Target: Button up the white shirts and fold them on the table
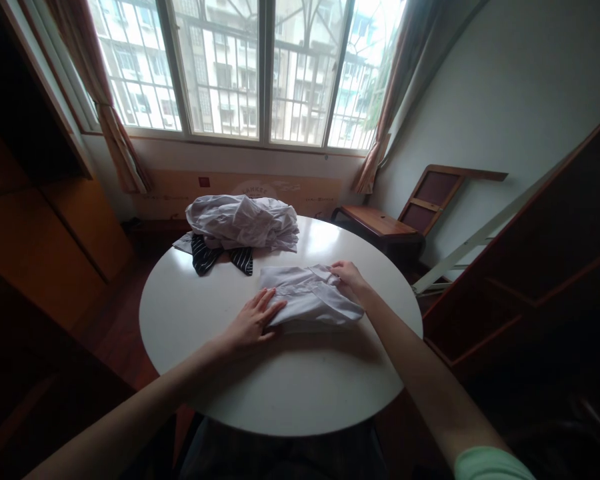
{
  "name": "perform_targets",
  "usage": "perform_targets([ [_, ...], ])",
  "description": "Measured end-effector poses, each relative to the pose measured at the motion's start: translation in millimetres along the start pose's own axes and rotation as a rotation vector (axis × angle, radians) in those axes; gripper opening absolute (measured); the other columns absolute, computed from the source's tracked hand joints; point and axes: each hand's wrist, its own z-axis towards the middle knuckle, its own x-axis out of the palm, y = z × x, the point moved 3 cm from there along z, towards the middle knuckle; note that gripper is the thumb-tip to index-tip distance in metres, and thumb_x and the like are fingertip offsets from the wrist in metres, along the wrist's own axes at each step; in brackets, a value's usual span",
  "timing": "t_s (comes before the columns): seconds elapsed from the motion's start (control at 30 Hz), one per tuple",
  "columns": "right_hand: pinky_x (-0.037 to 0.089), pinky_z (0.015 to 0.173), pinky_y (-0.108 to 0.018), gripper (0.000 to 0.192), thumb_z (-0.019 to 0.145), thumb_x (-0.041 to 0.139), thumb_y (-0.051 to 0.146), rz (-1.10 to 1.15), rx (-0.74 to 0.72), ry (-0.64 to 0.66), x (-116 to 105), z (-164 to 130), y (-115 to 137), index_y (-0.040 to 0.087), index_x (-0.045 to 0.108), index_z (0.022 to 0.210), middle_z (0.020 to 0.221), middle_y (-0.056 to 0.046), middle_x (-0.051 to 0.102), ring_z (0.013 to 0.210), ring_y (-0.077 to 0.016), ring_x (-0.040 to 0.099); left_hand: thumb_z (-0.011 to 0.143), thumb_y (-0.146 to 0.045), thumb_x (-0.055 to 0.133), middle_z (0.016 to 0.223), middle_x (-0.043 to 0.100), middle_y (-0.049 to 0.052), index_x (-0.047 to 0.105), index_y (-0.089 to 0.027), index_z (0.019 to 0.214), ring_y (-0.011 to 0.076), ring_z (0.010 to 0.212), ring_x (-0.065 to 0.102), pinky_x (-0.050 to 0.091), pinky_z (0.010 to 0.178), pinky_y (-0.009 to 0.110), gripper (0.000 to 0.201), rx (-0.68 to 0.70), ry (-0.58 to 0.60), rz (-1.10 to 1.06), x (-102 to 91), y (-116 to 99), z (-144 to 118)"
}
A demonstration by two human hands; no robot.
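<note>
Left hand flat, fingers spread, pressing folded shirt mid-table. Right hand on shirt's far edge, seemingly pinching the fabric. Clothes pile behind.

There is a single view, from a camera worn on the person's head, looking forward and steeply down across a round white table. It sits close above the near rim, so both forearms run in from the bottom corners to the left hand and the right hand near the middle of the frame. The lens is wide: straight edges bow, and the frame takes in the barred window at the top, a wooden cabinet on the left and a wooden chair to the right beyond the table. With only one view, no part of the scene is shared between cameras.
</note>
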Motion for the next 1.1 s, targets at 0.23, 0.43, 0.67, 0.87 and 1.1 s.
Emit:
perform_targets([
  [0.23, 0.042, 0.08, -0.033, 0.042, 0.08, 0.052, 0.033, -0.45, -0.28, -0.154, -3, -11, 62, 0.012, 0.05, 0.117, 0.112, -0.015, 0.06, 0.1, -0.0254, 0.056, 0.072, -0.063, 0.051, 0.132, 0.04, 0.027, 0.044, -0.008, 0.128, 0.0444, 0.118, 0.038, 0.036, 0.091, 0.057, 0.079, -0.177, -0.047, 0.107, 3.7, -57, 21],
  [0.43, 0.037, 0.092, -0.032, 0.038, 0.083, 0.048, 0.027, -0.466, -0.593, -0.06, 35, -44, 89, 0.012, 0.051, 0.118, 0.117, -0.013, 0.057, 0.108, -0.0225, 0.051, 0.085, -0.061, 0.025, 0.09, 0.065, 0.014, 0.062, -0.014, 0.1, 0.0277, 0.086, 0.06, 0.047, 0.074, 0.04, 0.061, 0.024, -0.062, -0.098, -21.2, -105, 59],
  [0.67, 0.028, 0.101, -0.036, 0.04, 0.088, 0.041, 0.03, -0.486, -0.536, -0.258, -2, -48, 34, 0.011, 0.05, 0.122, 0.129, -0.013, 0.05, 0.121, -0.0246, 0.041, 0.09, -0.048, 0.029, 0.14, 0.039, 0.012, 0.039, -0.015, 0.132, 0.0254, 0.131, 0.031, 0.03, 0.104, 0.042, 0.055, 0.069, -0.062, -0.075, 16.1, -53, 61],
  [0.87, 0.027, 0.101, -0.035, 0.041, 0.091, 0.033, 0.034, -0.651, -0.424, -0.108, 21, -52, -15, 0.016, 0.047, 0.126, 0.128, -0.012, 0.052, 0.119, -0.0228, 0.043, 0.081, -0.064, 0.035, 0.145, 0.029, 0.014, 0.031, -0.014, 0.138, 0.028, 0.135, 0.021, 0.023, 0.108, 0.045, 0.076, 0.072, 0.003, -0.138, 32.3, -49, 59],
  [1.1, 0.027, 0.1, -0.035, 0.049, 0.09, 0.035, 0.042, -0.621, -0.403, -0.019, 12, -39, -13, 0.015, 0.042, 0.13, 0.131, -0.013, 0.049, 0.121, -0.0236, 0.042, 0.07, -0.071, 0.046, 0.144, 0.028, 0.018, 0.03, -0.012, 0.137, 0.0307, 0.134, 0.022, 0.023, 0.109, 0.046, 0.091, 0.104, 0.051, -0.141, 27.5, -45, 61],
])
